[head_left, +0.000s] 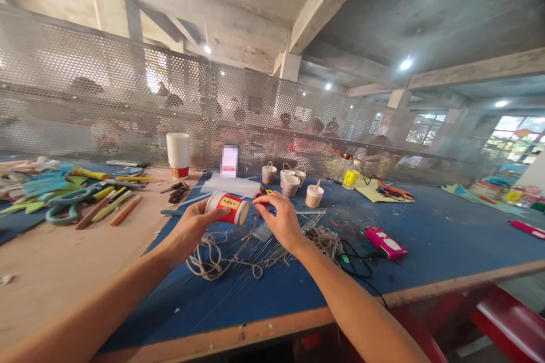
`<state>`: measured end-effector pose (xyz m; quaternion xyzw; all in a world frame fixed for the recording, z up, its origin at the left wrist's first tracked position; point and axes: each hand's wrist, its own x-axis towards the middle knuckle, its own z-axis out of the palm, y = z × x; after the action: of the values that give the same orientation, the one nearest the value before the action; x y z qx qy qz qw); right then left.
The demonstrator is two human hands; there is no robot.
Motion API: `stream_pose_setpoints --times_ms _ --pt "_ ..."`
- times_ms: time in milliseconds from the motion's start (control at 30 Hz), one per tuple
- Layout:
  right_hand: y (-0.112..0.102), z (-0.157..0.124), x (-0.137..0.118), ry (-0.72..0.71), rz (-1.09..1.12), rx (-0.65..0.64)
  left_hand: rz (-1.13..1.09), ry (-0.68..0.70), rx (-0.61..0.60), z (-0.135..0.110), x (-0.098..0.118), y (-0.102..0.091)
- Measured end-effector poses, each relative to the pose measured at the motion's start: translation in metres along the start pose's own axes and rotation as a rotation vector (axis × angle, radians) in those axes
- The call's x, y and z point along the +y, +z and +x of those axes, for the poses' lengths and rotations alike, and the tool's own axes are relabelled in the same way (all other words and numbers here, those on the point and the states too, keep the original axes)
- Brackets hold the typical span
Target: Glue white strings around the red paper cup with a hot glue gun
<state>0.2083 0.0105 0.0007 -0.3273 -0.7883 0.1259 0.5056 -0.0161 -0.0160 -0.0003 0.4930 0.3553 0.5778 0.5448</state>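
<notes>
My left hand [199, 223] is wrapped round a red and white paper cup [229, 209], which it holds tilted on its side above the table. Close to the cup's right end, my right hand [279, 218] has its thumb and fingertips pinched together. Whatever lies between those fingertips is too small to make out. Below the hands lie a coil of grey cord [207, 256], thin straight wires [272, 249] and a tangled heap of cord [326, 241]. Part of the pliers [267, 191] shows behind my right hand.
Small cups with cord handles [290, 184] and a cup with a stick [314, 195] stand behind. A stack of paper cups [177, 154], a lit phone [229, 160], scissors [70, 204] and clay-coloured sticks [125, 210] are leftward. Rightward are a yellow-labelled bottle [351, 176] and a pink device [386, 244].
</notes>
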Motion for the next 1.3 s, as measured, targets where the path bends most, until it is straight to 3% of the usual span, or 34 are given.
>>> stream_pose_setpoints --times_ms 233,333,433,533,633,900,1100,1300 --pt "-0.022 -0.002 -0.023 -0.038 0.129 -0.22 -0.028 0.024 0.089 0.0 0.005 0.001" --pt "-0.035 0.0 -0.014 -0.008 0.058 -0.206 -0.035 0.045 0.099 -0.001 0.007 0.002" --pt "-0.05 0.002 0.011 0.182 -0.203 -0.138 -0.027 0.075 0.115 -0.001 0.008 0.003" --pt "-0.064 -0.002 0.038 0.471 -0.646 -0.285 -0.039 0.061 0.125 -0.002 0.009 0.004" --pt "-0.07 -0.01 0.054 0.57 -0.721 -0.374 -0.058 0.032 0.12 -0.002 0.009 0.005" --pt "-0.052 -0.014 0.061 0.625 -0.601 -0.49 -0.073 0.022 0.095 -0.001 0.005 0.002" --pt "-0.052 -0.015 0.068 0.691 -0.432 -0.363 -0.082 0.018 0.09 -0.001 0.007 0.002" --pt "-0.061 -0.014 0.063 0.687 -0.064 -0.166 -0.096 0.044 0.127 0.0 0.008 0.002"
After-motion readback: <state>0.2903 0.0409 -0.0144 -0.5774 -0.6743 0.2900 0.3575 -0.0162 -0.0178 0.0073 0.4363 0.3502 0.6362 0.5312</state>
